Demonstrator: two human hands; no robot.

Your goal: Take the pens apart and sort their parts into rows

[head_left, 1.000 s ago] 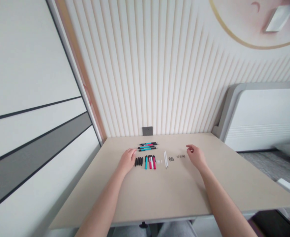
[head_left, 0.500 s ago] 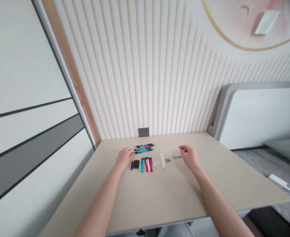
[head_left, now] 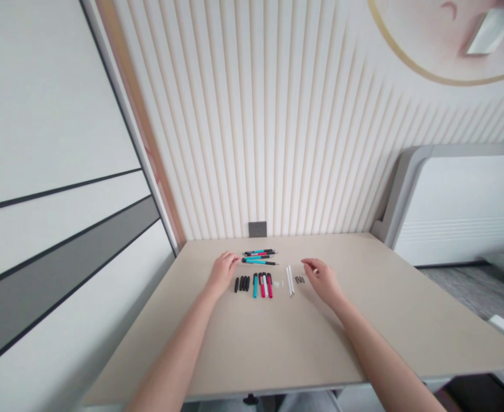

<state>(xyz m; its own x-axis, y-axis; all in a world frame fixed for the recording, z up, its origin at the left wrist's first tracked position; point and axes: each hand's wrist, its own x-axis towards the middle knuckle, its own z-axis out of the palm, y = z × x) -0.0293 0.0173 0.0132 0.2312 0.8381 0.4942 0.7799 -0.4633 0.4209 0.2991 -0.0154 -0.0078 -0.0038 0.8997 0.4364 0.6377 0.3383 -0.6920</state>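
Several slim pens with black, teal and red barrels [head_left: 258, 257] lie crosswise at the back of the table. My left hand [head_left: 223, 273] has its fingertips at their left ends, and no pen is lifted. In front of it stand a row of black caps [head_left: 242, 283] and upright teal, red and white pens [head_left: 263, 285]. Two white sticks [head_left: 290, 280] lie farther right. My right hand [head_left: 323, 280] hovers just right of small dark parts [head_left: 299, 280], its fingers curved, with nothing visible in them. Tiny white pieces [head_left: 278, 284] sit between the pens and sticks.
The beige table [head_left: 321, 337] meets a ribbed white wall with a grey socket plate [head_left: 257, 229] behind it. A white panel unit [head_left: 462, 212] stands to the right, above a grey floor. A white wall panel runs along the left.
My right hand has moved left, closer to the small dark parts and white sticks. My left hand stays at the pens' left ends. The view has shifted slightly.
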